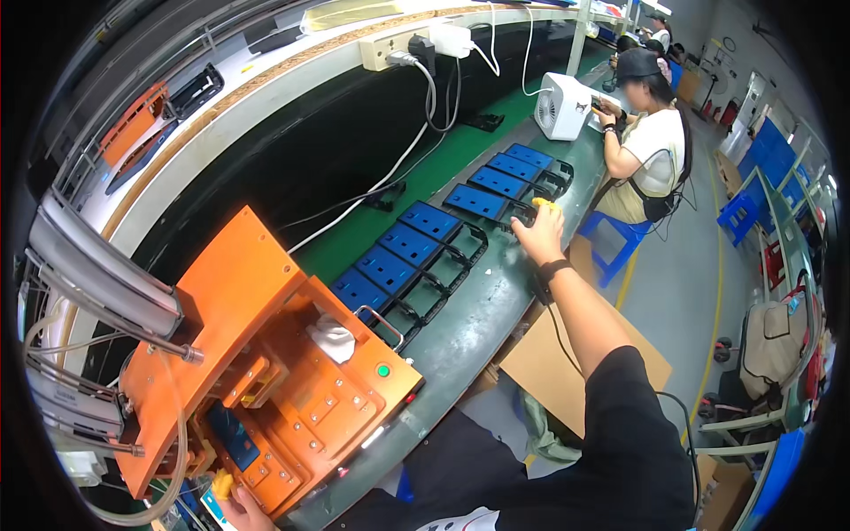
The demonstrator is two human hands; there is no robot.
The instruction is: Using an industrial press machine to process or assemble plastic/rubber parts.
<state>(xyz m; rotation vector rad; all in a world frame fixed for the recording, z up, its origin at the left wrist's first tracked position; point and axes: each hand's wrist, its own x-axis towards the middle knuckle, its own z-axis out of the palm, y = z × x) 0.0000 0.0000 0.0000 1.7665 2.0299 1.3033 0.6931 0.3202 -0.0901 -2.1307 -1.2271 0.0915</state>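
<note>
My right hand (542, 237), with yellow finger covers and a dark wristband, reaches out over the bench. Its thumb and fingers close around the corner of a black frame with a blue panel (478, 202). More such framed blue panels (387, 268) lie in a row along the bench, on both sides of that one. At the lower left, my left hand (241, 511) is beside the front edge of an orange press fixture (341, 409). Its yellow-covered finger and thumb are apart, and the picture's edge cuts off the rest. A dark blue piece (232, 436) sits in the fixture.
A white cloth (332, 339) and a green button (383, 371) are on the fixture. Metal cylinders (97, 252) stand at its left. A white fan (564, 108) stands farther along the bench, before a seated co-worker (653, 142). A cardboard box (567, 363) is below the bench edge.
</note>
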